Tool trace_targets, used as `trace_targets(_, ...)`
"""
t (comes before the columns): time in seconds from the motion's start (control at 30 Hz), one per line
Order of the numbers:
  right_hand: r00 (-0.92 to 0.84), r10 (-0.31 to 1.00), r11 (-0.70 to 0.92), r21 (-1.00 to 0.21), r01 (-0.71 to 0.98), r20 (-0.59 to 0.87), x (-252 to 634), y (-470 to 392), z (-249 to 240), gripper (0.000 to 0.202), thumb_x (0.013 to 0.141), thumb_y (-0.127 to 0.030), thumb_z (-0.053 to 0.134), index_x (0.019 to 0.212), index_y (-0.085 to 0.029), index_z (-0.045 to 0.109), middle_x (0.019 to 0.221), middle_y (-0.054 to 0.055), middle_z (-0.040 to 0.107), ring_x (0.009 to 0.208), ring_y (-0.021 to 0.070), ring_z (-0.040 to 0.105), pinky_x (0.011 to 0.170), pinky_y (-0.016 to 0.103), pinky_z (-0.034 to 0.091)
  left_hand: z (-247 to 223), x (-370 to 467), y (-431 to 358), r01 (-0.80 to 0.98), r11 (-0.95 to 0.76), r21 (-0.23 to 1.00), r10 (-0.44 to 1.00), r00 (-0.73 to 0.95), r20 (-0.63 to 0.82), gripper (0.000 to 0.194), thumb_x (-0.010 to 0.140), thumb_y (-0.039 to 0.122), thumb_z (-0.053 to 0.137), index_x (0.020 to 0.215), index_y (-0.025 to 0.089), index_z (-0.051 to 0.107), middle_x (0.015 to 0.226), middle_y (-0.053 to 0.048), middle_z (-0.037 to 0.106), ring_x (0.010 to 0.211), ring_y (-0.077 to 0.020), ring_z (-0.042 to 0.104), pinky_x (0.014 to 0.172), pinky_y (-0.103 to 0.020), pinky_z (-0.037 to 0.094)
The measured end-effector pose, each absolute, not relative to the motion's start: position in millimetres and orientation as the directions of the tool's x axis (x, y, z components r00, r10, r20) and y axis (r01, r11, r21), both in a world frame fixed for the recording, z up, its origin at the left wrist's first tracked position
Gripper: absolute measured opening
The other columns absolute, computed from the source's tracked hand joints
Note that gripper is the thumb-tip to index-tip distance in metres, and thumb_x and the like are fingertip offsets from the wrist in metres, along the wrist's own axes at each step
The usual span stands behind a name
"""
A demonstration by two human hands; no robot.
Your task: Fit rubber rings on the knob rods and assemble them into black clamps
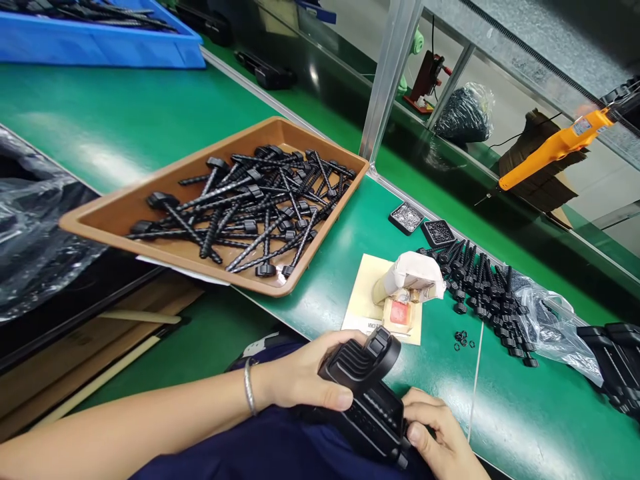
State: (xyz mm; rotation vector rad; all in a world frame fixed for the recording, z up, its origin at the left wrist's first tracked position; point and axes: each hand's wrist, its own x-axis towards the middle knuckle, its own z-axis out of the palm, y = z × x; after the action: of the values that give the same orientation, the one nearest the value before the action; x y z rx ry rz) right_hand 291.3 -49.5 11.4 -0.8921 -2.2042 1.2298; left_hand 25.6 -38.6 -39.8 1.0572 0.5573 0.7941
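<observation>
1. We see the left hand (320,373) with its grip clamped on a black part (375,427), which sits low over the lap at the near edge of the green surface (530,413).
2. The right hand (440,437) has its fingers at the part's right side; we cannot tell whether that grip is pinching it or only resting there.
3. If the left fingers loosened, we judge the part could slide into the lap, since it is tilted and nothing clearly props it from below.
4. A sleeve or wrist sweeping right could scatter the loose small rings (460,337), which lie uncontained.
5. The brown tray (115,212) overhangs the surface's front edge, so a knock there might tip it.
6. That tray holds a jumble of black rods (255,192) with knobbed ends.
7. The blue bin (100,47) behind it holds more long black pieces (100,13).
8. Of two little square trays, one (399,228) holds silvery bits, the other (428,239) dark ones; we cannot make out either kind.
9. A clear bag (555,327) lies beside piled knobbed rods (480,283).
</observation>
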Motion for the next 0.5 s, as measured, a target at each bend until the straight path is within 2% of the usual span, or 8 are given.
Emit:
trace_targets(0.07, -0.648, 0.751, 0.449, -0.818, 0.361, 0.126, 292, -50, 15, 0.046, 0.098, -0.058, 0.04, 0.091, -0.02, 0.065, 0.078, 0.005, 0.064, 0.071, 0.0179, 0.059, 0.062, 0.029, 0.049, -42, 27, -38, -0.324, 0.281, 0.903, 0.799, 0.6, -0.034, 0.072, 0.066, 0.056, 0.081, 0.122, 0.021, 0.054, 0.103, -0.006, 0.064, 0.095, -0.0268, 0.059, 0.084, -0.038, 0.047)
trace_targets(0.13, -0.609, 0.754, 0.562, -0.721, 0.405, 0.245, 293, -51, 20, 0.04, 0.09, -0.058, 0.056, 0.1, -0.02, 0.063, 0.082, 0.005, 0.065, 0.072, 0.0187, 0.06, 0.063, 0.03, 0.05, -43, 27, -37, -0.337, 0.289, 0.896, 0.805, 0.593, -0.037, 0.074, 0.065, 0.056, 0.082, 0.123, 0.02, 0.054, 0.103, -0.006, 0.064, 0.097, -0.0283, 0.059, 0.085, -0.039, 0.047)
trace_targets(0.23, -0.597, 0.733, 0.641, -0.624, 0.447, 0.326, 290, -53, 25, 0.033, 0.089, -0.051, 0.062, 0.095, -0.019, 0.06, 0.075, 0.004, 0.062, 0.067, 0.018, 0.057, 0.057, 0.028, 0.046, -40, 26, -38, -0.331, 0.309, 0.891, 0.806, 0.589, -0.061, 0.072, 0.065, 0.054, 0.082, 0.122, 0.02, 0.055, 0.104, -0.006, 0.065, 0.101, -0.0304, 0.058, 0.087, -0.04, 0.046)
trace_targets(0.3, -0.596, 0.754, 0.6, -0.66, 0.452, 0.278, 286, -54, 25, 0.035, 0.094, -0.053, 0.053, 0.087, -0.019, 0.059, 0.072, 0.003, 0.059, 0.066, 0.018, 0.055, 0.057, 0.028, 0.044, -35, 24, -38, -0.322, 0.328, 0.888, 0.808, 0.583, -0.087, 0.07, 0.066, 0.052, 0.082, 0.122, 0.02, 0.055, 0.105, -0.006, 0.066, 0.102, -0.0307, 0.058, 0.088, -0.04, 0.046)
trace_targets(0.37, -0.595, 0.78, 0.504, -0.757, 0.417, 0.192, 282, -54, 21, 0.043, 0.096, -0.058, 0.045, 0.079, -0.019, 0.056, 0.07, 0.003, 0.056, 0.066, 0.0174, 0.053, 0.057, 0.029, 0.044, -28, 22, -38, -0.326, 0.344, 0.881, 0.809, 0.579, -0.101, 0.068, 0.067, 0.05, 0.082, 0.121, 0.019, 0.056, 0.107, -0.006, 0.067, 0.103, -0.0305, 0.058, 0.089, -0.04, 0.045)
trace_targets(0.43, -0.606, 0.788, 0.388, -0.855, 0.344, 0.114, 279, -54, 16, 0.053, 0.098, -0.06, 0.036, 0.067, -0.02, 0.05, 0.063, 0.0, 0.049, 0.06, 0.015, 0.049, 0.054, 0.027, 0.041, -23, 20, -38, -0.34, 0.363, 0.868, 0.803, 0.587, -0.106, 0.065, 0.067, 0.05, 0.083, 0.118, 0.018, 0.058, 0.109, -0.006, 0.067, 0.104, -0.0297, 0.058, 0.091, -0.04, 0.044)
trace_targets(0.5, -0.611, 0.787, 0.319, -0.9, 0.297, 0.078, 279, -53, 12, 0.059, 0.1, -0.058, 0.029, 0.058, -0.019, 0.043, 0.057, -0.002, 0.042, 0.054, 0.0128, 0.045, 0.05, 0.025, 0.038, -20, 20, -38, -0.345, 0.386, 0.855, 0.793, 0.598, -0.117, 0.061, 0.067, 0.049, 0.083, 0.115, 0.017, 0.06, 0.11, -0.007, 0.067, 0.104, -0.0283, 0.058, 0.091, -0.038, 0.043)
